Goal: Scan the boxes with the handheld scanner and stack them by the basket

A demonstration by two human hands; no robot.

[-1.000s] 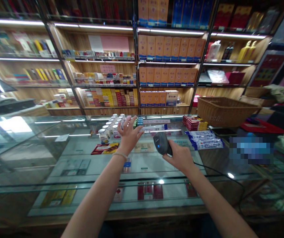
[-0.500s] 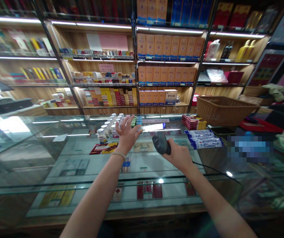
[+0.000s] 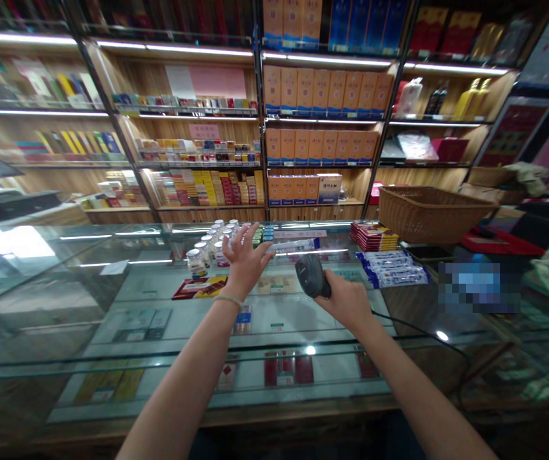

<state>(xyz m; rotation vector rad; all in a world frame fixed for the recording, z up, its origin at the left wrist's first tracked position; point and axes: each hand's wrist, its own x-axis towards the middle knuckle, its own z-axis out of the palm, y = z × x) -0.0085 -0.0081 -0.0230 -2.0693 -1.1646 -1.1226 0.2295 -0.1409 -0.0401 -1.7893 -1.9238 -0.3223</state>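
Observation:
My left hand (image 3: 246, 265) pinches the near end of a long blue-and-white packet (image 3: 298, 245) between thumb and forefinger, its other fingers spread. The packet points right, above the glass counter. A dark handheld barcode scanner (image 3: 310, 276) is gripped in my right hand (image 3: 348, 297), its head turned toward the packet. From its handle a black cable runs right. Beside my left hand stand several small white-capped jars (image 3: 198, 262) and a row of small green-topped items (image 3: 258, 239), partly hidden. A flat red-and-yellow chocolate-like pack (image 3: 199, 287) lies left of my wrist.
Similar blue-and-white packets (image 3: 394, 268) lie on the right, below a stack of red-and-yellow packs (image 3: 373, 237). A wicker basket (image 3: 432, 211) stands behind them. The glass counter (image 3: 159, 348) holds boxes inside. Stocked shelves (image 3: 322, 121) line the back wall.
The bright light on the packet has gone, so its wrapper shows more clearly. Both hands and the scanner have hardly moved.

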